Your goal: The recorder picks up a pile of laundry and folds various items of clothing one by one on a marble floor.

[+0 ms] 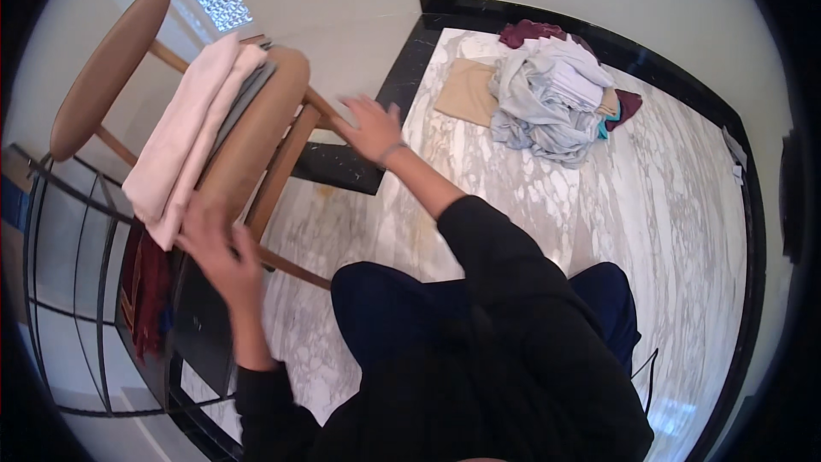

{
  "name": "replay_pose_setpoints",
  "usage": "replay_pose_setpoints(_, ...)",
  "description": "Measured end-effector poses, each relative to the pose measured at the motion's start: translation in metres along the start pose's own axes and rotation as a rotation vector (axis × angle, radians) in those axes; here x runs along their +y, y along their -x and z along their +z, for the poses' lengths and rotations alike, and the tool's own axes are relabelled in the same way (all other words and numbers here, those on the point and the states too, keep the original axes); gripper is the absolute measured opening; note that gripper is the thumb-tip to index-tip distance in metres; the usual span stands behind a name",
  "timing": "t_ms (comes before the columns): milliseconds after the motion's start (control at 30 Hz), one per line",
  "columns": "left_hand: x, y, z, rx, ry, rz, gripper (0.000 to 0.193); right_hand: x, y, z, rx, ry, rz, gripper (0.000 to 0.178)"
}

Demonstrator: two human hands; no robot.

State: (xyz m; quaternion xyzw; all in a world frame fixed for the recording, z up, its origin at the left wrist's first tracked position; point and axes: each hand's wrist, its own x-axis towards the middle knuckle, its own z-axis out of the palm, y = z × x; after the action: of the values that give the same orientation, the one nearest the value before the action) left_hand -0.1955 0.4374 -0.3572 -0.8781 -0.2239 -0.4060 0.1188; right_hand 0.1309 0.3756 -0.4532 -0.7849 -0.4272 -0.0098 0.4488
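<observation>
as the stack (175, 137) of folded cloths rests on the seat (272, 111) of the chair (111, 73), it lies to the left of both hands, with the left hand (224, 248) nearer and the right hand (374, 127) farther off. the long axis of the stack runs obliquely in view, from a near end at lower left to a far end at upper right, and follows the bare strip of seat beside it. a pink cloth (203, 90) is uppermost; a grey cloth (242, 103) shows beneath it on the side facing the right hand. the left hand is located at the near end, by the corner of the seat; its fingers are parted and no cloth is seen gripped in them. motion blur prevents a reading of whether the fingertips touch the cloth or the seat. the right hand is located beyond the far side of the seat, by the wooden frame (321, 107), with fingers spread and nothing visible in the grasp; contact with the frame cannot be determined. the bare strip of seat separates the right hand from the stack. a loose pile (556, 94) of clothes lies on the marble floor (667, 205), to the right of the right hand and well apart from the stack.
</observation>
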Motion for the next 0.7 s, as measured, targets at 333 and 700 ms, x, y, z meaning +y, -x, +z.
replay_pose_setpoints(333,0.173,0.156,0.177,-1.241,0.344,0.089,0.039,0.368,0.119,-0.144,0.127,0.403,0.805,0.1)
replay_pose_setpoints(700,0.189,0.168,0.214,-1.363,0.507,-0.114,0.038,0.412,0.208,-0.157,-0.054,0.666,0.856,0.072)
